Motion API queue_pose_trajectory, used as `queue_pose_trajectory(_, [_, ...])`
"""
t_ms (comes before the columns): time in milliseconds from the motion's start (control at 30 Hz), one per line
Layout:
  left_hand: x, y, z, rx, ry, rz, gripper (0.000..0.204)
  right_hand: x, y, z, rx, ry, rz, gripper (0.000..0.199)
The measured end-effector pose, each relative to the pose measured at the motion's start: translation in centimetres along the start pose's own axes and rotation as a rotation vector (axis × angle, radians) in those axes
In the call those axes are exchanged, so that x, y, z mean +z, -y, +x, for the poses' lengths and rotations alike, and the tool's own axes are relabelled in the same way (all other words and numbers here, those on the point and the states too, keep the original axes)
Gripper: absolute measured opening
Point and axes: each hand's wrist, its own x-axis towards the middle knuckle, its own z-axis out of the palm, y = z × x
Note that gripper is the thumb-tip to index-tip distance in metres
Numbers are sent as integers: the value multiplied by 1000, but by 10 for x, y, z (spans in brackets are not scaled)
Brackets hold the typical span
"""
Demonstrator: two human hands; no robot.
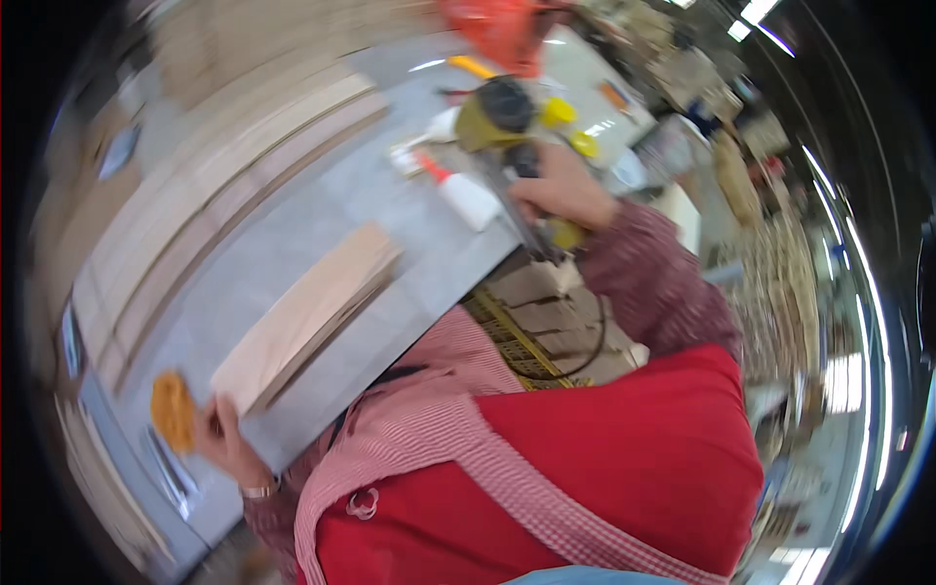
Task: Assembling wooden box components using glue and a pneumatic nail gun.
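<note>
So the yellow power tool [507,122] with the black cap on top is sitting at the far edge of the grey surface [292,244], and the right hand [561,185] is wrapped around its dark handle, fingers closed tight on it. A black cord hangs down from it off the edge of the surface.

Just to the left of the tool there's a white glue bottle [466,195] with a red tip lying on its side, pretty much beside the right hand.

Closer in, a stack of pale wood boards [307,317] lies on the surface at an angle. The left hand [226,439] is at the near end of that stack, touching it, fingers curled at the board edge. Right next to that hand sits an orange pad [173,409], blurry, can't tell if the hand touches it.

More long pale wood strips [214,185] lie along the far left side. Whole shot is motion-blurred.
</note>
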Motion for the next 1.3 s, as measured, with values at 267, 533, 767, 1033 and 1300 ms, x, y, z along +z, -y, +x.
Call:
queue_pose_trajectory(267, [11,-35,1,45,-70,-157,5,64,146,-55,-27,446,283,23])
queue_pose_trajectory(533, [21,-37,-8,73,-101,-245,4,117,203,-60,-102,754,137,25])
queue_pose_trajectory(767, [27,-35,-1,130,-179,-278,7,135,224,-60,-124,832,36,26])
queue_pose_trajectory(1033, [25,-37,-3,78,-117,-217,5,139,230,-61,-141,803,10,26])
queue_pose_trajectory(1300, [32,-42,-6,84,-114,-213,5,133,226,-63,-138,797,-9,28])
